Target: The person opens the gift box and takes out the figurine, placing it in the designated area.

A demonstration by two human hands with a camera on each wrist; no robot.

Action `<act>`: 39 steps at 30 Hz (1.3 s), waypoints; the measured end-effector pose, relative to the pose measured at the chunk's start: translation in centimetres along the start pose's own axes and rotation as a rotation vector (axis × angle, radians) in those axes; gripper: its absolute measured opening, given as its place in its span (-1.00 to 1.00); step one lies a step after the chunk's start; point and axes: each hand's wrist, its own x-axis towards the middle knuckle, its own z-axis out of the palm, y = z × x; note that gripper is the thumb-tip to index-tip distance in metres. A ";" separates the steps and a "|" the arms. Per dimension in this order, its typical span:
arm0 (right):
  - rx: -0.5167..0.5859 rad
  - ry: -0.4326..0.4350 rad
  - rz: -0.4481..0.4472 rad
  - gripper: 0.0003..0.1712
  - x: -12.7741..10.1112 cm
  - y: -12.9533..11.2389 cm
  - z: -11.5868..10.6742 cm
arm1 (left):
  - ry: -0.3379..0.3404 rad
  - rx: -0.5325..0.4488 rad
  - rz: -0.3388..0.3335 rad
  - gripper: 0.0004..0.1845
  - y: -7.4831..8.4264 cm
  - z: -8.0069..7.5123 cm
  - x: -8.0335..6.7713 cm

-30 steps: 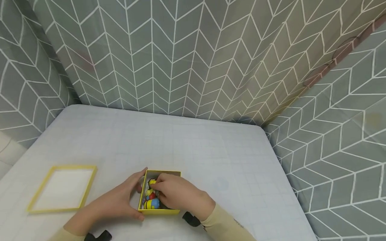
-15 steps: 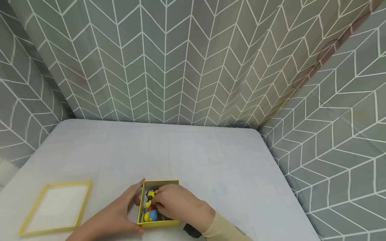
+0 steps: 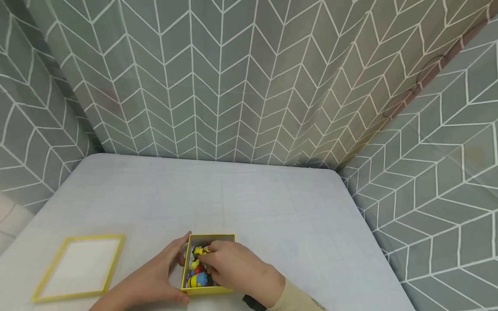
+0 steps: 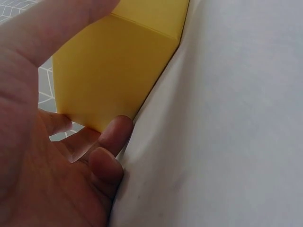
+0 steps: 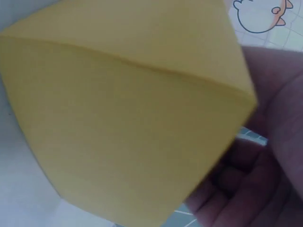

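Observation:
A small yellow box sits uncovered on the white-covered surface, with several small toy figures inside. My left hand grips its left side, thumb at the near corner and fingers toward the far one; in the left wrist view the fingers bend against the yellow wall. My right hand reaches in over the right wall, finger and thumb at a yellow-and-black toy figure, which they seem to pinch. Nearer lies a blue-and-yellow figure. The right hand covers the box's right half. In the right wrist view the yellow box wall hides the fingertips.
A yellow-rimmed square lid, white in the middle, lies to the left of the box. The white cloth surface extends behind and to the right. Grey patterned curtains enclose the back and sides.
The head view has tilted, so everything sits lower in it. My right hand stays inside the box and shifts slightly among the toy figures. My left hand keeps its hold on the box.

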 end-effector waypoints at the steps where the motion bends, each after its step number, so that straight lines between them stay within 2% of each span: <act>1: -0.009 -0.019 0.009 -0.68 0.0 -0.1 -0.1 | -0.001 0.003 0.000 0.48 0.0 0.0 0.0; 7: -0.032 -0.148 0.047 -0.78 0.3 -0.5 -0.4 | -0.005 0.002 -0.006 0.47 -0.1 0.0 -0.1; 11: 0.018 -0.164 0.077 -0.79 0.3 -0.4 -0.6 | -0.005 0.007 -0.014 0.48 0.0 0.0 0.0; 16: 0.154 -0.102 0.111 -0.75 -0.1 0.3 -0.6 | -0.004 0.013 -0.014 0.48 0.1 -0.1 0.0; 21: 0.383 0.008 0.124 -0.72 -0.6 1.4 -0.1 | -0.010 0.036 -0.025 0.49 0.2 -0.4 0.0; 26: 0.562 0.098 0.148 -0.61 -1.1 2.5 0.0 | -0.016 0.039 -0.043 0.48 0.3 -0.5 0.0; 32: 0.781 0.175 0.266 -0.60 -1.5 3.5 0.2 | -0.005 0.027 -0.040 0.49 0.3 -0.5 0.1; 35: 0.838 0.201 0.332 -0.56 -1.6 3.9 0.3 | 0.009 0.021 -0.026 0.50 0.3 -0.4 0.1; 39: 0.820 0.239 0.379 -0.54 -2.0 4.5 0.5 | 0.006 0.020 -0.025 0.51 0.2 -0.4 0.1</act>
